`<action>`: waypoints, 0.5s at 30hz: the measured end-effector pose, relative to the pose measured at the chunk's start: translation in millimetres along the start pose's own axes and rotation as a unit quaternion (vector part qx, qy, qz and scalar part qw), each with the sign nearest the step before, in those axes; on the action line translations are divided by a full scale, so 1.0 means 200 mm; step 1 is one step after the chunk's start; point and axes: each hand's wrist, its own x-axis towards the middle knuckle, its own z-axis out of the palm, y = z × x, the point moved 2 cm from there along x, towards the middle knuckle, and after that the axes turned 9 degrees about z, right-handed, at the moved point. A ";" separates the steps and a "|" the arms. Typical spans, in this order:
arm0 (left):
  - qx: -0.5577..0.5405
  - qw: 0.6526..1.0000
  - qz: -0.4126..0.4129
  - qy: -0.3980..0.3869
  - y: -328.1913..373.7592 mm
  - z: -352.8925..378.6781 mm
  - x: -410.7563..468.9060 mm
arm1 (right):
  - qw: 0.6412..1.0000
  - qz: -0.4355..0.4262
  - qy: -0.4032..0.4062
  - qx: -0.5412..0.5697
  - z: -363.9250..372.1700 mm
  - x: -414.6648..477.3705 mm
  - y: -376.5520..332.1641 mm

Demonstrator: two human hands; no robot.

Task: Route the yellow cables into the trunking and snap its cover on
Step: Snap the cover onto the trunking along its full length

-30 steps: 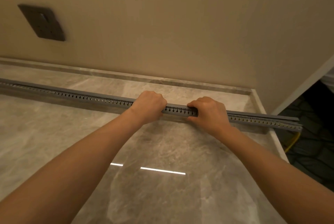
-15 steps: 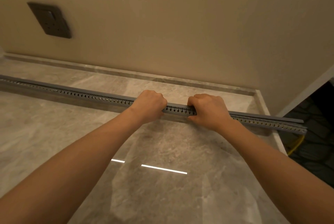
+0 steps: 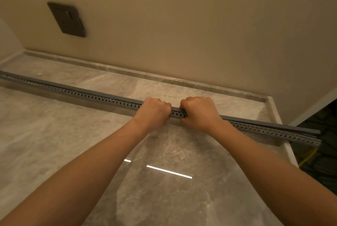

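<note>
A long grey slotted trunking (image 3: 87, 96) lies across the marble countertop (image 3: 54, 134), from the far left to past the right edge. Its grey cover (image 3: 273, 124) sits on top; at the right end the cover stands slightly apart from the slotted wall. My left hand (image 3: 153, 111) and my right hand (image 3: 199, 111) are both fisted over the trunking near its middle, close together, pressing on the cover. A yellow cable (image 3: 308, 156) shows below the trunking's overhanging right end, against the dark floor. Any cables inside the trunking are hidden.
A beige wall (image 3: 182, 25) rises behind the counter, with a dark socket plate (image 3: 67, 19) at upper left. The counter has a raised back lip (image 3: 164, 77) and ends at the right edge (image 3: 290, 152); beyond it is a dark floor.
The view has shifted, so the socket sits further right in the frame. My right hand has moved a little left along the trunking, closer to my left hand.
</note>
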 end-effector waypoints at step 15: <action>-0.763 0.320 -0.464 0.317 0.33 0.21 -0.05 | 0.999 -0.017 0.013 0.036 -0.01 0.03 0.06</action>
